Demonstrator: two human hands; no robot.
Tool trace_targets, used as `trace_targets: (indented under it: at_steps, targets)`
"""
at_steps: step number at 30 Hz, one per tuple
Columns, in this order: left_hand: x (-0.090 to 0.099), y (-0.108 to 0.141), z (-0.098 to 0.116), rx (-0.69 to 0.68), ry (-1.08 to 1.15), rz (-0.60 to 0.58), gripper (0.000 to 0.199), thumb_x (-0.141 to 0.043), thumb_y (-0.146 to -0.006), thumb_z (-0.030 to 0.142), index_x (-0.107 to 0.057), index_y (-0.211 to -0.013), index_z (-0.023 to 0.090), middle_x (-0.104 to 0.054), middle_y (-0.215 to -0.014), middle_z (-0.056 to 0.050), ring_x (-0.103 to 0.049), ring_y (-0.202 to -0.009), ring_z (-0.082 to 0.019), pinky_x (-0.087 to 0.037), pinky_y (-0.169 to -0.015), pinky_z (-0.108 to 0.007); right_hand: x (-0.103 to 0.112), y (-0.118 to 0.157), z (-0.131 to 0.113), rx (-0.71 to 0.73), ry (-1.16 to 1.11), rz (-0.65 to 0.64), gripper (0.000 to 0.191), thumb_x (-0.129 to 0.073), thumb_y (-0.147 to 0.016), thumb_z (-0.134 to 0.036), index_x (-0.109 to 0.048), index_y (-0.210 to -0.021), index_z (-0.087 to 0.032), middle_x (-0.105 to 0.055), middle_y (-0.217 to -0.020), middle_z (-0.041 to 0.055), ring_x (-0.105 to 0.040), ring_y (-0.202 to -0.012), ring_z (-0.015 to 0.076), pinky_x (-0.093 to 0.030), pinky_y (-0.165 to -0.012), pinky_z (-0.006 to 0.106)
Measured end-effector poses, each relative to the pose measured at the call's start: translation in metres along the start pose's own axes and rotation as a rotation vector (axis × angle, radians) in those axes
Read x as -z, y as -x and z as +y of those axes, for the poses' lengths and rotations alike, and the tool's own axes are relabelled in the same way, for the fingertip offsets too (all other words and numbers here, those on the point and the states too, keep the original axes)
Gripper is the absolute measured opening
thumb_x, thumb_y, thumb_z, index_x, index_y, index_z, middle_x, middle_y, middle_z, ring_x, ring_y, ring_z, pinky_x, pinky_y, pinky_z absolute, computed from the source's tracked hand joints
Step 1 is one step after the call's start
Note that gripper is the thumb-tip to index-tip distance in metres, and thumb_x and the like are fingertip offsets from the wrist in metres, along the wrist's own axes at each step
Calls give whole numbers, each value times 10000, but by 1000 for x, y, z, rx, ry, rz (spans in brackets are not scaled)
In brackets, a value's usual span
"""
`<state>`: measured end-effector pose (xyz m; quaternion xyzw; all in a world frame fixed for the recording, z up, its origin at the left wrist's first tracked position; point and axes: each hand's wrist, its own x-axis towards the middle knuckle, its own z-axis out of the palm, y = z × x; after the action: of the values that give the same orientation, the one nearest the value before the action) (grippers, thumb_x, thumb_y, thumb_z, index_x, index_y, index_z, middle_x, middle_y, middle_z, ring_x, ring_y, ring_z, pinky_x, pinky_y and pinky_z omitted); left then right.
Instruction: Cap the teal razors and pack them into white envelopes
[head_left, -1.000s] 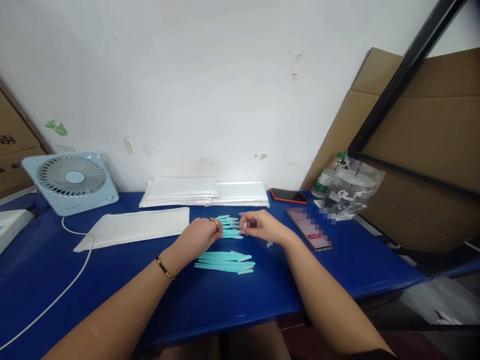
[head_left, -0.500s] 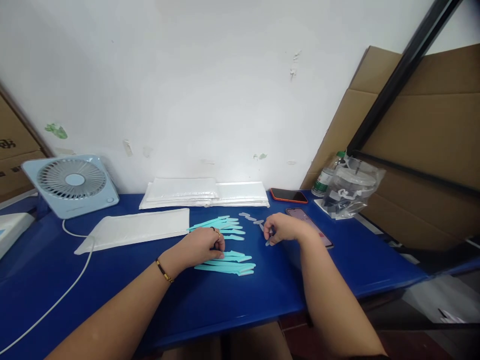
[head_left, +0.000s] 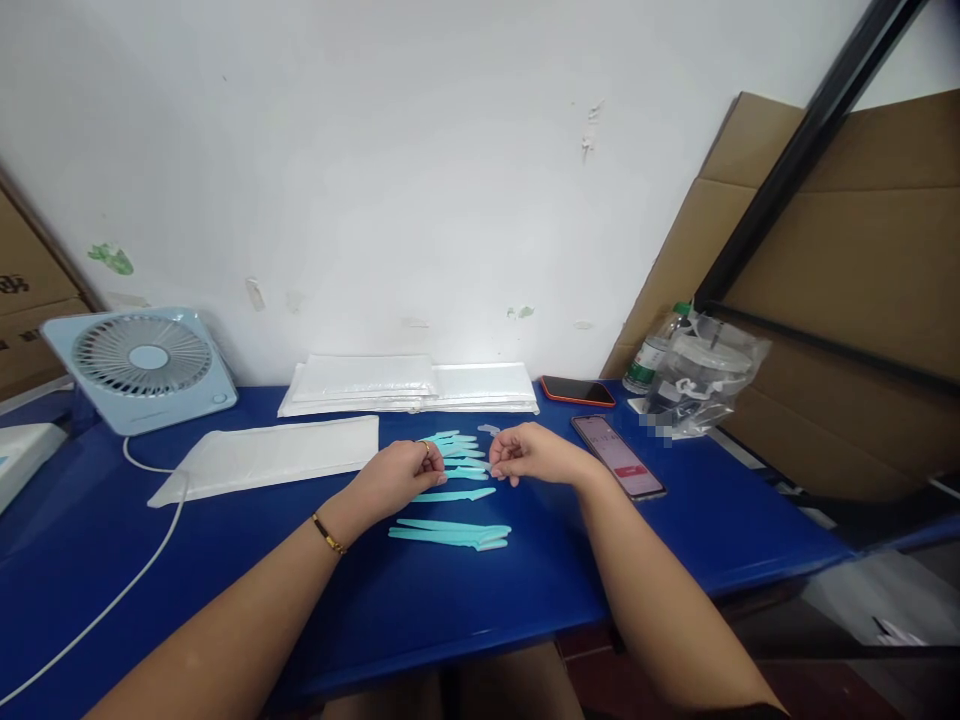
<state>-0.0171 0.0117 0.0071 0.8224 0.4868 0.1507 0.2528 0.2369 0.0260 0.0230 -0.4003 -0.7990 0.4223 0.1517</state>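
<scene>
A: Locate the teal sticks (head_left: 448,536).

B: Thin, smooth, flared at one end. One cluster lies at the hands; a single stick sits nearer the front; the lowest group is nearest the front edge.

A: Finger state?

B: Left hand (head_left: 401,474): fingertips pinched on a stick. Right hand (head_left: 534,455): fingers narrow, at its tip; whether they grip anything cannot be told.

A: Edges and clearance?

B: Glossy blue table (head_left: 525,595) surface separates the lowest group from the front edge. A flat white pouch (head_left: 277,458) lies left of the left hand; a phone (head_left: 626,470), right of the right hand.

A: Containers?

B: A crinkled clear bag (head_left: 724,350) encloses a lidded tub, beside a green-capped bottle (head_left: 646,362).
</scene>
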Motion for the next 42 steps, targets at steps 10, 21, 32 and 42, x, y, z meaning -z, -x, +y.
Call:
trace_targets:
  at_steps: [10,21,32,42]
  targets:
    - [-4,-5,6,-92,-149,170,197,-530,-810,362,-614,-912,216,-656,-884,-25,-586,-821,-193,-409,-695,-286,-15,-14,-2,84,57,188,186,-632,-750,-316,-648,-856,-164,-646,-678,0,-597,-585,118,-445,-576,222]
    - [-5,2,4,-214,-290,-51,129,-553,-782,321,-648,-807,239,-649,-782,-7,-568,-702,-170,-349,-570,-253,26,11,21,-298,464,272,92,-666,-644,-208,-683,-728,-175,-665,-727,37,-585,-659,157,-387,-550,228]
    - [-3,-1,4,-102,7,125,142,-399,-818,274,-512,-777,199,-588,-712,-5,-544,-641,-143,-393,-603,-253,2,-11,23,-30,30,379,159,-595,-718,-213,-576,-870,-170,-599,-674,-8,-594,-562,119,-450,-528,219]
    - [1,-4,-4,42,435,125,189,-371,-826,342,-481,-809,190,-480,-620,43,-410,-549,-106,-350,-523,-224,-10,-14,5,353,-405,532,231,-726,-665,-353,-618,-749,-166,-624,-875,48,-662,-845,196,-535,-808,353]
